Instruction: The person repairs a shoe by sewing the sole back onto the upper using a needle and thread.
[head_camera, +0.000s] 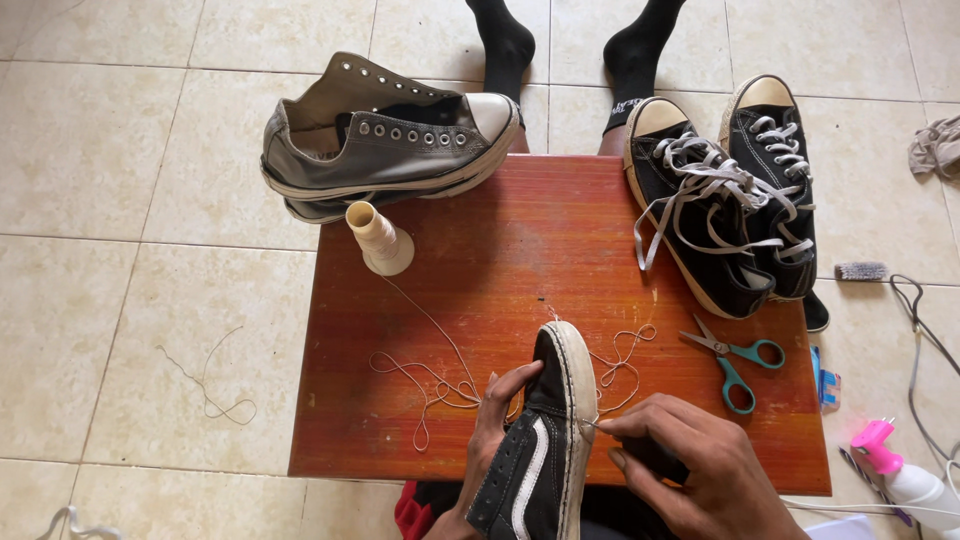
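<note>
We've got open board mid-table (520, 240). Blocked left-rear by thread spool (379, 240) and grey sneakers (390, 140), right by black laced sneakers (715, 215) and scissors (735, 360); loose thread (440, 385) trails in front.

Left hand (497, 425) at lower centre of frame: bare, no glove, no ring, no watch seen. Right hand (690, 470) at lower right: bare too, nails short. Wrists uncovered, no sleeve in view. Bit of red cloth at bottom edge, below left hand; whether worn, unclear.
</note>
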